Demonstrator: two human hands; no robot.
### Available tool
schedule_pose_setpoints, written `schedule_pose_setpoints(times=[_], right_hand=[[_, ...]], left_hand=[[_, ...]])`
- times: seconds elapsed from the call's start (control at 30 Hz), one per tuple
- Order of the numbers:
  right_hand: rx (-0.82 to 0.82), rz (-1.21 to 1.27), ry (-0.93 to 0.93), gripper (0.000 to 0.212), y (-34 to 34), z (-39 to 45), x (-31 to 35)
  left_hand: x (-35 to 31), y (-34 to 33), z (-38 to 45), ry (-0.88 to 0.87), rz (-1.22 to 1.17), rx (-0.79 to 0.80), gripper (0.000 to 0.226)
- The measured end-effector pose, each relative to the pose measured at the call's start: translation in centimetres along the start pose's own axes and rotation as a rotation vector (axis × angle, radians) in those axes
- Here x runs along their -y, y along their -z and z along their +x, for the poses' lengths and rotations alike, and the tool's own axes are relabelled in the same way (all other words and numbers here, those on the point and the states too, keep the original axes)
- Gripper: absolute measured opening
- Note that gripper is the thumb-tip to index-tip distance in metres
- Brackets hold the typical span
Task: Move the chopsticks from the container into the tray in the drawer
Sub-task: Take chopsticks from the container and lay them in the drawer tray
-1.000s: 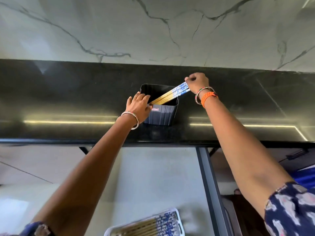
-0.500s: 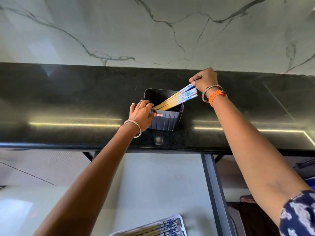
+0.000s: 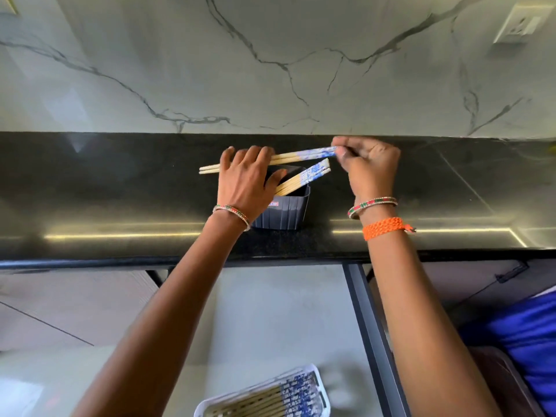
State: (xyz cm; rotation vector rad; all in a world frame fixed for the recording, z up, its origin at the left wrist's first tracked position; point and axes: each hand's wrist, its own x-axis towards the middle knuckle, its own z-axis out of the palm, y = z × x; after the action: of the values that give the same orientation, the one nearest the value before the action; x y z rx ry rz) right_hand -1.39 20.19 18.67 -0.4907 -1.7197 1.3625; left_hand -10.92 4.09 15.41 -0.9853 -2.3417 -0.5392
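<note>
A pair of chopsticks (image 3: 288, 157), half a second ago still leaning in the container (image 3: 284, 206), is now lifted clear above it. The right hand (image 3: 368, 164) has its grip pinched on their blue ends; the left hand (image 3: 245, 179), off the container's rim, curls its fingers over their shafts. More chopsticks (image 3: 304, 179) lean inside the container on the black table (image 3: 120, 191). Below the container waits the white tray (image 3: 314, 375), part-filled, likely the pair's next stop.
</note>
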Motion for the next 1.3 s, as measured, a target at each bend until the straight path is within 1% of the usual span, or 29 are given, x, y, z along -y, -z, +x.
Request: schedule_pose_setpoints(times=[0.07, 0.1, 0.13, 0.17, 0.2, 0.23, 0.27, 0.3, 0.33, 0.37, 0.4, 0.5, 0.57, 0.63, 0.67, 0.73, 0.8, 0.83, 0.87, 0.9, 0.97, 1.0, 1.03, 1.07, 1.13, 1.17, 1.23, 1.27, 1.3], right_hand=[[0.067, 0.136, -0.170, 0.024, -0.1, -2.5, -1.0], [0.096, 0.161, -0.223, 0.022, -0.1, -3.7, -1.5], [0.123, 0.115, -0.222, 0.018, 0.0, -4.8, -2.1], [0.155, -0.033, -0.151, 0.017, 0.1, -6.0, -2.8], [0.193, -0.250, -0.009, 0.018, 0.2, -7.3, -3.5], [0.247, -0.490, 0.175, 0.019, 0.2, -8.9, -4.1], [0.330, -0.680, 0.348, 0.017, 0.2, -10.7, -4.6], [0.443, -0.780, 0.470, 0.016, 0.2, -12.6, -5.2], [0.584, -0.788, 0.515, 0.017, 0.1, -14.7, -5.9], [0.721, -0.753, 0.489, 0.018, 0.1, -16.8, -6.8], [0.838, -0.721, 0.410, 0.020, 0.4, -18.8, -7.7], [1.060, -0.720, 0.178, 0.031, 2.2, -23.0, -11.8], [1.182, -0.782, 0.071, 0.037, 3.8, -25.2, -14.5], [1.255, -0.838, -0.006, 0.043, 5.0, -27.5, -16.8], [1.274, -0.854, -0.036, 0.047, 5.4, -28.6, -17.6], [1.306, -0.867, -0.057, 0.052, 5.7, -30.3, -18.9], [1.319, -0.882, -0.045, 0.051, 5.4, -31.3, -19.9], [1.321, -0.892, -0.041, 0.046, 5.1, -31.8, -20.2], [1.315, -0.895, -0.067, 0.036, 4.8, -32.1, -20.4], [1.305, -0.884, -0.109, 0.026, 4.5, -32.5, -20.5], [1.310, -0.914, -0.116, 0.017, 3.8, -32.9, -20.6], [1.320, -0.943, -0.078, 0.027, 3.4, -33.2, -21.1], [1.353, -0.987, 0.011, 0.037, 3.2, -33.4, -21.6], [1.377, -1.018, 0.054, 0.038, 3.1, -33.5, -21.8], [1.376, -1.063, 0.150, 0.030, 3.4, -33.8, -21.8], [1.339, -1.075, 0.152, 0.031, 3.5, -33.9, -21.8], [1.331, -1.061, 0.190, 0.029, 3.3, -34.0, -21.7], [1.329, -1.043, 0.195, 0.024, 3.2, -34.0, -21.6], [1.349, -1.036, 0.150, 0.017, 3.2, -34.0, -21.3]], left_hand=[[0.4, 0.9, -2.6, -0.026, 0.001, 0.040, 0.030], [0.6, 1.1, -4.3, -0.036, -0.008, 0.084, 0.029], [0.7, 1.1, -6.1, -0.040, -0.011, 0.137, 0.030], [0.7, 1.0, -7.9, -0.039, -0.012, 0.191, 0.030], [0.6, 0.8, -9.6, -0.033, -0.012, 0.244, 0.030], [0.4, 0.5, -11.1, -0.021, -0.012, 0.293, 0.030], [0.2, 0.2, -12.7, -0.008, -0.014, 0.334, 0.029], [0.0, -0.1, -14.0, -0.002, -0.011, 0.371, 0.028], [-0.2, -0.5, -15.5, -0.001, -0.006, 0.413, 0.026], [-0.3, -0.9, -16.9, -0.006, 0.001, 0.469, 0.025], [-0.5, -1.2, -18.6, -0.013, -0.005, 0.545, 0.023], [0.4, -1.8, -24.3, 0.032, -0.122, 0.795, 0.025], [2.3, -1.9, -28.5, 0.145, -0.150, 0.900, 0.038], [4.3, -2.0, -32.3, 0.342, -0.115, 0.959, 0.053], [5.1, -2.0, -34.1, 0.463, -0.122, 0.983, 0.054], [5.9, -2.2, -36.7, 0.720, -0.165, 1.045, 0.047], [6.1, -2.7, -38.3, 0.957, -0.248, 1.093, 0.036], [5.8, -2.8, -38.7, 1.032, -0.316, 1.111, 0.031], [5.5, -3.1, -39.0, 1.084, -0.368, 1.139, 0.027], [5.4, -3.5, -39.3, 1.162, -0.421, 1.121, 0.028], [4.9, -3.7, -39.5, 1.441, -0.611, 0.943, 0.039], [4.9, -4.0, -39.7, 1.519, -0.655, 0.867, 0.038], [4.9, -4.0, -39.8, 1.542, -0.672, 0.853, 0.036], [4.8, -3.8, -39.9, 1.569, -0.722, 0.822, 0.035], [4.6, -3.7, -40.0, 1.592, -0.763, 0.816, 0.035], [4.6, -3.6, -40.0, 1.595, -0.771, 0.816, 0.035], [4.6, -3.6, -40.0, 1.592, -0.782, 0.818, 0.036], [4.6, -3.7, -40.0, 1.591, -0.788, 0.815, 0.035], [4.7, -3.6, -39.9, 1.594, -0.798, 0.810, 0.035]])
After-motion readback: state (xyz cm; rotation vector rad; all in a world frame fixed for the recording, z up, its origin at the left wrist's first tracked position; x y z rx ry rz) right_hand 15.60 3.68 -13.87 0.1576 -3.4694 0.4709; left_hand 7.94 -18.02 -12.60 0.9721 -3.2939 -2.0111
